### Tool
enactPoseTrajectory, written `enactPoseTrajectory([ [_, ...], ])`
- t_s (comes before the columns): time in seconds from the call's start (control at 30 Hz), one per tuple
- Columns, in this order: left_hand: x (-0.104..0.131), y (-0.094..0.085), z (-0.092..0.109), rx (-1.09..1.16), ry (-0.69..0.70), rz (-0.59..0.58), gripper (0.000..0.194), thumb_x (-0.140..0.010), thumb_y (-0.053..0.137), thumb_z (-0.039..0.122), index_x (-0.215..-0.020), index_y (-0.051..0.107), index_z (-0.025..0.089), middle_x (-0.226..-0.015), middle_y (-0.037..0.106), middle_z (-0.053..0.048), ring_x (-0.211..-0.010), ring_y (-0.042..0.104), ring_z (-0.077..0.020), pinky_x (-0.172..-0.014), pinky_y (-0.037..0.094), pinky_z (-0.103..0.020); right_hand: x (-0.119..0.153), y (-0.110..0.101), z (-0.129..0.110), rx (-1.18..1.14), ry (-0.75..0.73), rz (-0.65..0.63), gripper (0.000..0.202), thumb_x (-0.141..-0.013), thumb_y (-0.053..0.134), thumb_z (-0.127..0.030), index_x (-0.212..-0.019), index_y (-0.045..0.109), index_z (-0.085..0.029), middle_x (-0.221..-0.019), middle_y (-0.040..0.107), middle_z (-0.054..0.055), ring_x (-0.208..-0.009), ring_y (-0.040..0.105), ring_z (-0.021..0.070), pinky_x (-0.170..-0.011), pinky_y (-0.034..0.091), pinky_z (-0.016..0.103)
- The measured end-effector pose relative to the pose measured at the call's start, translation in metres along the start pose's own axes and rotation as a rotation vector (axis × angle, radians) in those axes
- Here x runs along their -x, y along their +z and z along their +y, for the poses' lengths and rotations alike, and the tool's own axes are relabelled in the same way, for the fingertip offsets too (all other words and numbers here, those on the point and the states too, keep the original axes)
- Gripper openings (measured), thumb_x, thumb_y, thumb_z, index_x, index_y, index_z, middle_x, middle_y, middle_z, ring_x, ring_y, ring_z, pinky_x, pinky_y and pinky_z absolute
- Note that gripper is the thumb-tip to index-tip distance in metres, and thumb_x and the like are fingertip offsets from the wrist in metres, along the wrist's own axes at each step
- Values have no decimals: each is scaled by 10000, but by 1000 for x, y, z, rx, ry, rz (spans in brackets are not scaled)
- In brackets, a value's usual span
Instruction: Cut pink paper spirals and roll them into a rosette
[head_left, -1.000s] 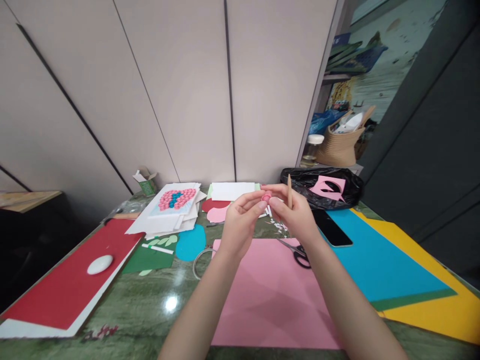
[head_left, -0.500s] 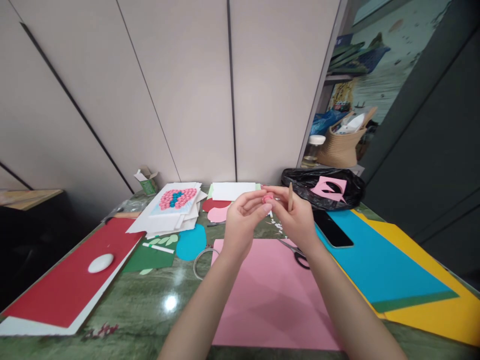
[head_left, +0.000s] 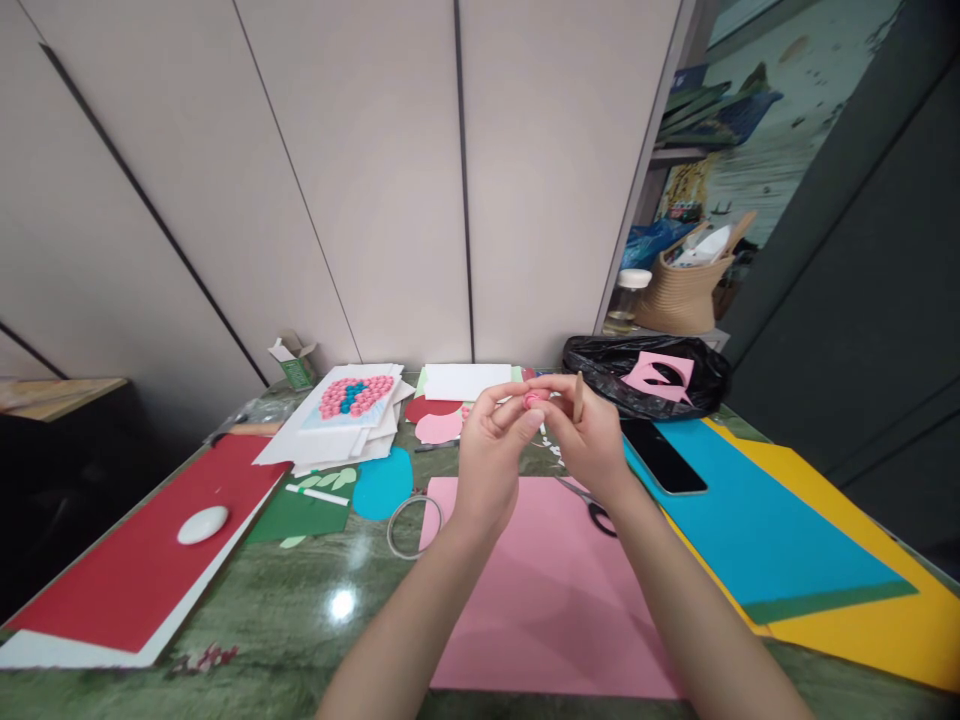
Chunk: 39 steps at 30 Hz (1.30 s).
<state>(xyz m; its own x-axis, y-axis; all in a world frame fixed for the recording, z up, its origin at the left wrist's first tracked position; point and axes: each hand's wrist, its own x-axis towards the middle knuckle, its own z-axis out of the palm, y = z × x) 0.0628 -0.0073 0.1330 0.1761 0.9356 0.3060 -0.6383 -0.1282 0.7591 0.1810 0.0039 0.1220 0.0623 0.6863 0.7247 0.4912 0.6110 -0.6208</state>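
A small rolled pink paper flower point(head_left: 535, 399) is pinched between the fingertips of my left hand point(head_left: 491, 445) and my right hand point(head_left: 589, 440), raised above the table. A thin wooden stick point(head_left: 578, 396) stands upright, tucked in my right hand's fingers. Below my hands lies a large pink paper sheet point(head_left: 555, 600), with black-handled scissors point(head_left: 600, 517) on its upper right part, partly behind my right wrist. A roll of tape point(head_left: 405, 528) rests by the sheet's left edge. Further left, a white card with pink and blue paper rosettes point(head_left: 356, 397) tops a paper stack.
At left, a white computer mouse point(head_left: 202, 525) sits on red paper point(head_left: 127, 570). Green paper point(head_left: 300, 515) and a blue paper cutout point(head_left: 382, 485) lie nearby. A phone point(head_left: 664, 458) rests on blue sheets point(head_left: 772, 530) at right, before a black plastic bag point(head_left: 600, 360).
My left hand has shifted slightly right and its fingers have curled a little around the pink flower. The stick stays in my right hand, and the objects on the table stay put.
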Motion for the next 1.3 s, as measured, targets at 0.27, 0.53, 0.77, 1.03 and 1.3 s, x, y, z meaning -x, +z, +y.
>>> enactPoseTrajectory([
  [0.27, -4, 0, -1, -7, -10, -16, 208, -772, 696, 212, -972, 641, 190, -917, 732, -39, -895, 673, -141, -832, 475, -260, 0, 4, -2, -153, 107, 35, 243, -893, 525, -372, -1079, 607, -239, -817, 627, -2, -489, 438, 77, -508, 398, 248],
  [0.53, -9, -5, 0, 31, -20, 31, 149, -760, 704, 205, -905, 681, 182, -812, 730, -23, -825, 675, -117, -890, 473, -285, -1, 3, -3, -376, 205, -63, 256, -894, 517, -404, -1075, 607, -248, -745, 570, -20, -466, 398, 71, -429, 341, 228],
  [0.77, -7, -4, -2, 27, -26, 20, 183, -712, 742, 166, -885, 686, 188, -892, 736, -27, -871, 674, -122, -835, 486, -246, -1, 4, -2, -305, 190, -17, 248, -891, 530, -380, -1079, 610, -241, -826, 587, -5, -501, 430, 66, -471, 371, 230],
  [1.03, -8, -8, 7, -67, -38, -29, 277, -712, 736, 176, -978, 659, 191, -959, 728, -53, -921, 667, -164, -880, 473, -308, -2, -5, -2, -259, 163, -101, 307, -817, 639, -327, -1109, 601, -242, -826, 637, -8, -471, 415, 64, -458, 366, 227],
  [1.3, -1, -5, 7, -23, -26, -73, 225, -733, 663, 118, -950, 644, 175, -1000, 717, -73, -1004, 647, -193, -954, 432, -343, -4, -4, 0, -239, 143, -22, 236, -815, 631, -311, -1028, 647, -211, -912, 696, 37, -791, 653, 167, -686, 527, 288],
])
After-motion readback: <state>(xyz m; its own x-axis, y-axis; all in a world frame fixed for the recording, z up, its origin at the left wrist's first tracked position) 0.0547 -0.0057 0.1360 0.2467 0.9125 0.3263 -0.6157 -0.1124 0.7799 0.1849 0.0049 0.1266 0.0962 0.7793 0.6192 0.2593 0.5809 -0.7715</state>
